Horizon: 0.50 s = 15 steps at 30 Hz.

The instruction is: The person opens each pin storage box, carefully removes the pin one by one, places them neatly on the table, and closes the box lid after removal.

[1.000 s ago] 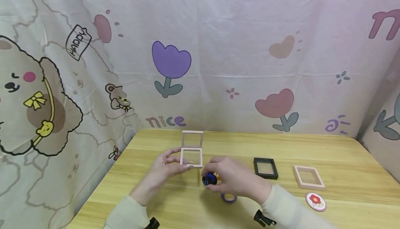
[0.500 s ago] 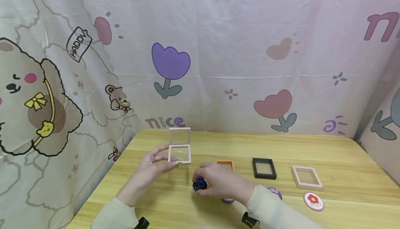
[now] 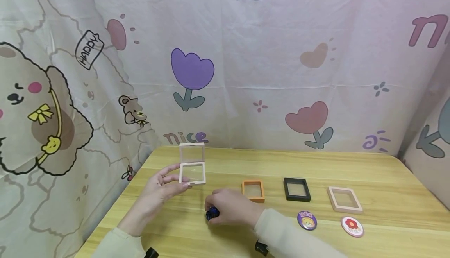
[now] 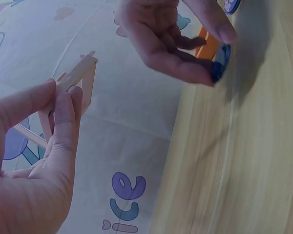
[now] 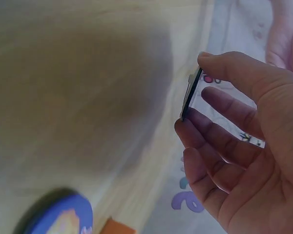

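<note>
My left hand (image 3: 154, 191) holds a pale pink hinged display frame (image 3: 192, 163) by its left side and front edge, raised over the table. Its two clear-windowed halves are spread apart, one tilted up behind the other. To the right and lower, my right hand (image 3: 233, 207) pinches a round dark blue badge (image 3: 212, 214) between thumb and fingertips. In the right wrist view the badge (image 5: 191, 95) is seen edge-on, its pin back partly showing. From the left wrist view, the badge (image 4: 221, 63) hangs above the wood, apart from the frame.
On the wooden table stand an orange frame (image 3: 253, 200), a black frame (image 3: 297, 200) and a pale pink frame (image 3: 346, 211). In front lie a purple bear badge (image 3: 307, 221) and a red-flower badge (image 3: 352, 226). A printed cloth (image 3: 239, 66) hangs behind.
Both hands have shifted left, carrying the open frame and the blue badge. The orange frame and the purple bear badge have come into view from behind my right hand and arm.
</note>
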{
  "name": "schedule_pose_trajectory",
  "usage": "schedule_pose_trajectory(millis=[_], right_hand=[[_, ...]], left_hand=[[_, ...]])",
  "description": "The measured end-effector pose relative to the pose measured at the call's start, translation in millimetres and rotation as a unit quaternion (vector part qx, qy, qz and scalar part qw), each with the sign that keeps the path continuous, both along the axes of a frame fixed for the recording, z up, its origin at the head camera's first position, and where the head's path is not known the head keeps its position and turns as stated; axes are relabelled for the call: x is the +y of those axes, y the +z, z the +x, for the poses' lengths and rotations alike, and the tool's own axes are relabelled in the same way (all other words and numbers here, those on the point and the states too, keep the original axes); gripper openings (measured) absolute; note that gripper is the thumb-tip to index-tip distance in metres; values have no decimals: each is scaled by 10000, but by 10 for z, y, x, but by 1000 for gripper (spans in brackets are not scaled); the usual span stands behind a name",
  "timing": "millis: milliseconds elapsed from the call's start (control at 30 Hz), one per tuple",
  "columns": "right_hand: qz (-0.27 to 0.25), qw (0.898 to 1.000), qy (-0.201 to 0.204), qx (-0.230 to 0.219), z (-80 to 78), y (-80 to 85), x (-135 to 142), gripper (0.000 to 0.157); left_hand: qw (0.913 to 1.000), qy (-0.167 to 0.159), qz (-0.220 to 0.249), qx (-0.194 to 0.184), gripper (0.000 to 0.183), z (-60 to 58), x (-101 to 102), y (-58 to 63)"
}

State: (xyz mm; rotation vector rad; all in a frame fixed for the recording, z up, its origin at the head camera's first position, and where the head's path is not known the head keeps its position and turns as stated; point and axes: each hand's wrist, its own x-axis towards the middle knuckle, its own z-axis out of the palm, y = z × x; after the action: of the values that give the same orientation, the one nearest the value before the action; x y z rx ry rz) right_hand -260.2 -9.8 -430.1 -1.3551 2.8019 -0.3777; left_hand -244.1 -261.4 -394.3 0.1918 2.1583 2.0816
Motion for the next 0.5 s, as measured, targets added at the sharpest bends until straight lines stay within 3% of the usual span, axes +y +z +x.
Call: schedule_pose_trajectory(millis=[500], right_hand=[[315, 9995, -51, -57, -23, -94, -273, 22]], left_hand=[[10000, -47, -12, -64, 83, 26, -27, -28]])
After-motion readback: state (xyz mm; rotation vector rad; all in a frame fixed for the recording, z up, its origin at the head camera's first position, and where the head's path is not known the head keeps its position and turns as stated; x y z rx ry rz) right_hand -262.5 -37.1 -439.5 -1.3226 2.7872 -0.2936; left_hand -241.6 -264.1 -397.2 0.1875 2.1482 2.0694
